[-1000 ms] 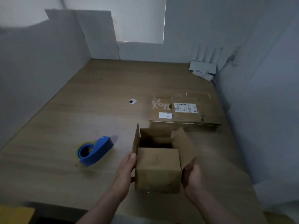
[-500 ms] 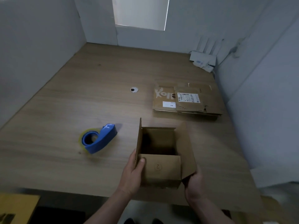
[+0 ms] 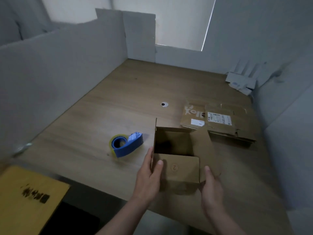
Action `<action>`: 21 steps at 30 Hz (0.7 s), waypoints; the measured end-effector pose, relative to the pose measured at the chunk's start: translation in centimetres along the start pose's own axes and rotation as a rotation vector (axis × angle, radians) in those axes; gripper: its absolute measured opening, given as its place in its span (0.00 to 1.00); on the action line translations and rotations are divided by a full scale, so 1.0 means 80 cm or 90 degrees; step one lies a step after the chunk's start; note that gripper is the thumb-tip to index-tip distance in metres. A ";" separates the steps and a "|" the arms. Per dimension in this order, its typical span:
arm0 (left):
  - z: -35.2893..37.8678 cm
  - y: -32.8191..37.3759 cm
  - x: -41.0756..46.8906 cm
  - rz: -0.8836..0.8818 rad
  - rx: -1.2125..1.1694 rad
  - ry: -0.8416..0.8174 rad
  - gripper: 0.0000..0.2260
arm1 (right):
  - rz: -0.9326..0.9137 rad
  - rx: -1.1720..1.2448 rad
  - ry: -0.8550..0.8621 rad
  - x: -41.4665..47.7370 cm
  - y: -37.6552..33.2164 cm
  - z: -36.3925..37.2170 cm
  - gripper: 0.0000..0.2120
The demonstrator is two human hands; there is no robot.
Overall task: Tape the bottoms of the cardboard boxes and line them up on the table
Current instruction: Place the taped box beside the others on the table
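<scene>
A small brown cardboard box (image 3: pixel 181 168) stands near the front edge of the wooden table (image 3: pixel 118 102), open side up with its flaps spread. My left hand (image 3: pixel 149 177) grips its left wall, thumb on the near face and fingers behind the left flap. My right hand (image 3: pixel 211 185) holds the right near corner under the right flap. A blue tape dispenser (image 3: pixel 126 145) with clear tape lies on the table left of the box. Flattened cardboard boxes (image 3: pixel 218 122) with white labels lie behind and to the right.
Grey partition walls (image 3: pixel 50 73) close in the table on the left, back and right. A white router (image 3: pixel 241 81) sits in the far right corner. A cable hole (image 3: pixel 164 104) marks the table's middle. A yellow box (image 3: pixel 25 197) stands below the front left edge.
The view has swung to the left and the box stays near the front edge. My right thumb has come up onto the box's near right corner. The left hand keeps its grip.
</scene>
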State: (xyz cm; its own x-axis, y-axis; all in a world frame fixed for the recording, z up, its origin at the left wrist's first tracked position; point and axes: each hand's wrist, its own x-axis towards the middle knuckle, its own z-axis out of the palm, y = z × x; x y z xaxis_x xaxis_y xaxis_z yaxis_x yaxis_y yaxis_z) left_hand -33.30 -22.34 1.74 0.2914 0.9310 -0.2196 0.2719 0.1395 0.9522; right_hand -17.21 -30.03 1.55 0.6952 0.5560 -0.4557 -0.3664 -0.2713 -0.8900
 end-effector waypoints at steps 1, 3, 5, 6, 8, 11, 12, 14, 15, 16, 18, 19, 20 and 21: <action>-0.002 0.005 -0.008 0.013 0.015 0.024 0.29 | -0.024 -0.025 -0.032 -0.003 -0.005 -0.002 0.06; -0.006 0.011 -0.022 0.028 0.047 0.070 0.22 | -0.070 -0.098 -0.095 -0.008 -0.015 -0.008 0.04; -0.009 0.015 -0.038 0.028 0.074 0.124 0.19 | -0.125 -0.169 -0.156 -0.012 -0.018 -0.014 0.05; -0.012 0.017 -0.048 0.030 0.088 0.152 0.21 | -0.151 -0.201 -0.182 -0.013 -0.015 -0.015 0.07; -0.017 0.021 -0.069 0.028 0.125 0.198 0.25 | -0.199 -0.269 -0.233 -0.018 -0.013 -0.013 0.13; -0.031 0.023 -0.105 0.019 0.174 0.257 0.32 | -0.302 -0.351 -0.350 -0.034 -0.019 -0.003 0.28; -0.037 0.022 -0.117 0.018 0.186 0.275 0.34 | -0.327 -0.373 -0.386 -0.043 -0.023 0.002 0.32; -0.052 0.020 -0.143 0.016 0.204 0.310 0.36 | -0.379 -0.412 -0.441 -0.061 -0.029 0.016 0.35; -0.060 0.019 -0.156 0.016 0.210 0.327 0.36 | -0.404 -0.428 -0.463 -0.070 -0.028 0.024 0.35; -0.070 0.016 -0.168 0.015 0.215 0.344 0.36 | -0.428 -0.438 -0.488 -0.080 -0.027 0.033 0.35; -0.090 0.010 -0.190 0.002 0.221 0.383 0.35 | -0.457 -0.451 -0.544 -0.101 -0.023 0.051 0.32; -0.101 0.007 -0.201 -0.006 0.222 0.408 0.35 | -0.463 -0.457 -0.574 -0.112 -0.019 0.062 0.31; -0.111 0.004 -0.213 -0.013 0.225 0.431 0.34 | -0.472 -0.468 -0.603 -0.123 -0.016 0.072 0.31; -0.121 0.001 -0.225 -0.018 0.227 0.452 0.34 | -0.487 -0.480 -0.627 -0.136 -0.012 0.082 0.31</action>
State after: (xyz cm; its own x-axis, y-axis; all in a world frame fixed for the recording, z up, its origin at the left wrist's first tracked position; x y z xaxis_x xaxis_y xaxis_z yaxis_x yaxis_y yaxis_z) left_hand -47.45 -35.84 7.80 -0.3417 0.9379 0.0606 0.5833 0.1610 0.7962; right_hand -28.46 -30.68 7.44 -0.2433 0.9690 0.0421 0.5120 0.1652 -0.8429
